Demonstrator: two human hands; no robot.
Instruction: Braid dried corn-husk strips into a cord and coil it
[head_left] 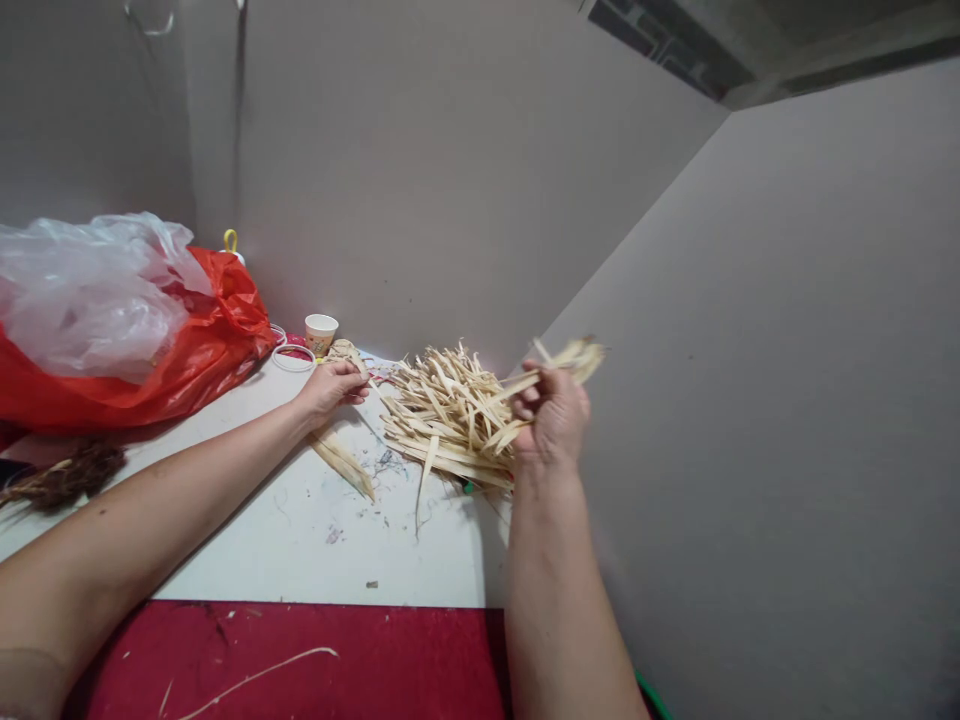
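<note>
A heap of pale dried husk strips [450, 405] lies on the white tabletop against the wall. At the right side of this heap, my right hand [553, 415] is closed around a small bunch of husk strips [583, 357], whose ends stick out past the fingers. My left hand [336, 388] is left of the heap, fingers pressed together; whatever may be between them is too small to make out. Just behind its fingers sits a beige coiled or braided piece [346, 353], partly hidden. Below the left wrist, a loose folded husk [343, 466] rests on the table.
A paper cup [321, 334] and white rings [293, 357] stand behind my left hand. Red and clear plastic bags [225, 310] fill the left side, with a dark brown fibrous bundle [67, 478] in front. Grey walls [750, 400] close in the back and right. Red cloth [322, 660] lies along the front.
</note>
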